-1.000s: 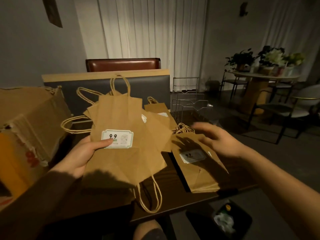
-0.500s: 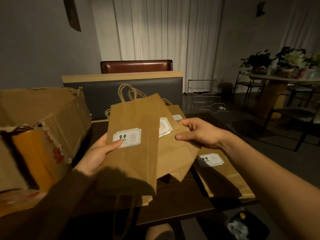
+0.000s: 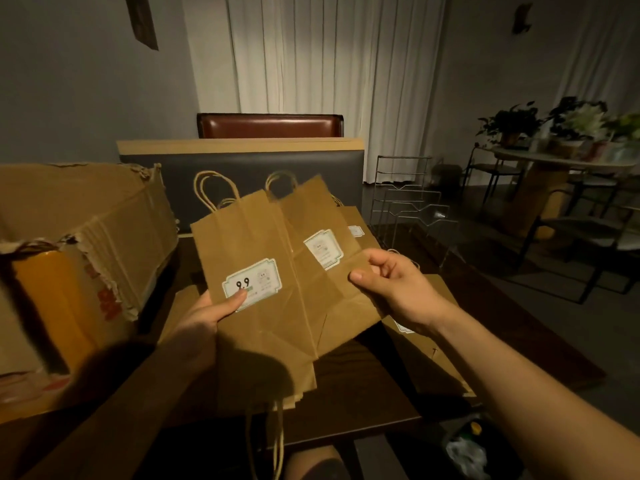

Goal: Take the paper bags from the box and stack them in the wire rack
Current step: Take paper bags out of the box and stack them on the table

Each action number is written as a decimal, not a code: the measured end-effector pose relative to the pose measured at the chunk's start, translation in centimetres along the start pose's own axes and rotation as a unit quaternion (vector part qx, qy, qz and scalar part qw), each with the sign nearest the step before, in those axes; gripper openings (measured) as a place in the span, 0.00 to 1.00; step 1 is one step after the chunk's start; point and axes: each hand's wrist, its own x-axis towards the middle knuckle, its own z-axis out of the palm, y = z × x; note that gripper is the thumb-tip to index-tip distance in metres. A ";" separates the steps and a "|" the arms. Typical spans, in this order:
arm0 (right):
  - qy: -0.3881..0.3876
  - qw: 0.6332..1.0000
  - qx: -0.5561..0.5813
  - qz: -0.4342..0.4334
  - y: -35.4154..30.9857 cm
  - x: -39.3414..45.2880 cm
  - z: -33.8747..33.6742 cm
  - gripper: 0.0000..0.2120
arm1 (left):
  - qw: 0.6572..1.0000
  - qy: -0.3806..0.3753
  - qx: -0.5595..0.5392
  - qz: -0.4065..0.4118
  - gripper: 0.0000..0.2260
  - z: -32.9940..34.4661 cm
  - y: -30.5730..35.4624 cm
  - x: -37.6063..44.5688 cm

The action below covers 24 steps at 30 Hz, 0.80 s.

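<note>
Left hand [image 3: 204, 320] gripped a fanned bundle of paper bags [image 3: 256, 258], thumb on the label, while the right hand [image 3: 398, 289] pinched its edge above the dark tabletop [image 3: 363, 393]. Torn cardboard box [image 3: 79, 244] sat left; what looked like the wire rack [image 3: 408, 209] stood beyond, with more bags [image 3: 436, 351] lying between.

The person's left hand [image 3: 204, 320] and right hand [image 3: 398, 289] are bare, with no rings, watch or gloves showing. Both forearms are uncovered as far as the near edge of the view; no sleeve or cuff appears on either. The fingers [image 3: 362, 277] have short, plain, unpainted nails. A bare knee [image 3: 311, 462] shows at the bottom edge.
</note>
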 end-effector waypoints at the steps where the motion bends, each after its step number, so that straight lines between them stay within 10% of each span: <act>1: 0.023 0.999 0.032 -0.002 0.2 -0.1 0.0 0.10 | 1.000 0.009 -0.004 0.006 0.18 -0.4 0.0 0.1; 7: 0.079 0.992 0.099 0.012 1.2 -0.2 -0.8 0.13 | 0.999 -0.008 -0.012 0.037 0.19 -2.0 0.9 0.2; 15: 0.207 0.961 -0.182 0.018 -3.2 6.8 -6.1 0.32 | 0.998 0.064 -0.020 -0.021 0.34 -4.9 -0.3 0.5; 24: 0.169 0.926 -0.313 0.129 -4.1 17.8 -8.6 0.21 | 0.996 0.080 -0.013 -0.024 0.17 -5.6 -0.7 1.5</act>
